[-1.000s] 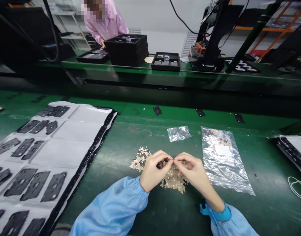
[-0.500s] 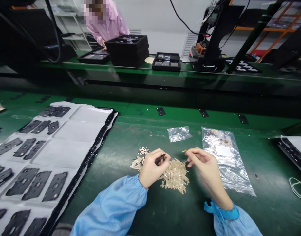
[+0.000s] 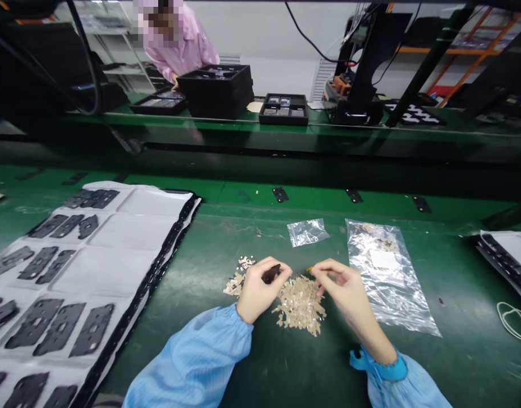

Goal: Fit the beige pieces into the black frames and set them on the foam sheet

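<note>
My left hand (image 3: 260, 292) is closed around a small dark piece (image 3: 271, 274); its exact kind is hidden by the fingers. Opposite it, my right hand (image 3: 342, 285) pinches a tiny yellowish strip (image 3: 310, 270) between thumb and forefinger. Both hands hover at the upper edge of a pile of small beige flat pieces (image 3: 300, 306) on the green table (image 3: 192, 272). Partly behind my left hand lies a smaller group of beige and dark pieces (image 3: 235, 284).
White compartment trays (image 3: 128, 258) at left hold black plates (image 3: 94, 328). A small clear bag (image 3: 308, 232) and a larger one (image 3: 407, 300) lie beyond and right. Several black plates (image 3: 280, 195) line the far strip. A person in pink (image 3: 192, 42) stands behind stacked black trays (image 3: 215, 93).
My right hand has moved left with the yellowish strip, closer to my left hand. The dark piece in my left hand looks slightly turned. The whole view has shifted slightly.
</note>
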A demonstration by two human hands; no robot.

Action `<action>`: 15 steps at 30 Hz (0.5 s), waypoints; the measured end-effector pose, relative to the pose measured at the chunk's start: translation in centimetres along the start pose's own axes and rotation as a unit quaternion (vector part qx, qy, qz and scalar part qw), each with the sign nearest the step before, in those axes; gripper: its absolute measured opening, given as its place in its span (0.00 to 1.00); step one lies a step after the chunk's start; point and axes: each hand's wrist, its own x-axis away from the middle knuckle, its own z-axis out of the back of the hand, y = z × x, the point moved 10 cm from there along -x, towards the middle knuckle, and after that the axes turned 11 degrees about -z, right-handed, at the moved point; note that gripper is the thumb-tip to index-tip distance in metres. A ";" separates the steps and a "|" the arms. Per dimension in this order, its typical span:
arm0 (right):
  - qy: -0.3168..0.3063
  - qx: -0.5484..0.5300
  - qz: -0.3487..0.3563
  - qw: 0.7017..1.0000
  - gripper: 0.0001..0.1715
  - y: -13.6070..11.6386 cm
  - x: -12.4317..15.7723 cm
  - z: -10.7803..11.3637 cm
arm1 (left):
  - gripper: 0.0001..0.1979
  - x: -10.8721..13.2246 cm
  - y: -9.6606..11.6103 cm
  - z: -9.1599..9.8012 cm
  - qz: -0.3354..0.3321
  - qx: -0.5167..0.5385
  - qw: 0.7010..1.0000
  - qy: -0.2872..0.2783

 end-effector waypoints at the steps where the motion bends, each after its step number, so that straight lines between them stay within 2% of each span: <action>1: 0.015 -0.006 0.002 1.000 0.11 0.0 -0.1 0.5 | 0.07 0.0 0.0 0.0 -0.002 -0.011 1.000 -0.005; 6: 0.019 -0.001 0.000 1.000 0.13 -0.1 -0.2 0.6 | 0.08 0.7 0.3 -1.5 -0.020 -0.059 0.996 -0.068; 11: 0.015 0.009 0.001 1.000 0.14 -0.3 0.1 0.2 | 0.11 1.2 1.6 -3.1 -0.084 -0.037 0.984 -0.152; 13: 0.016 0.011 0.002 1.000 0.14 -0.4 0.1 0.2 | 0.13 1.2 1.9 -3.1 -0.096 -0.038 0.983 -0.151; 15: 0.018 0.014 0.000 1.000 0.14 -0.5 0.1 0.3 | 0.10 1.1 1.9 -2.6 -0.084 -0.045 0.988 -0.125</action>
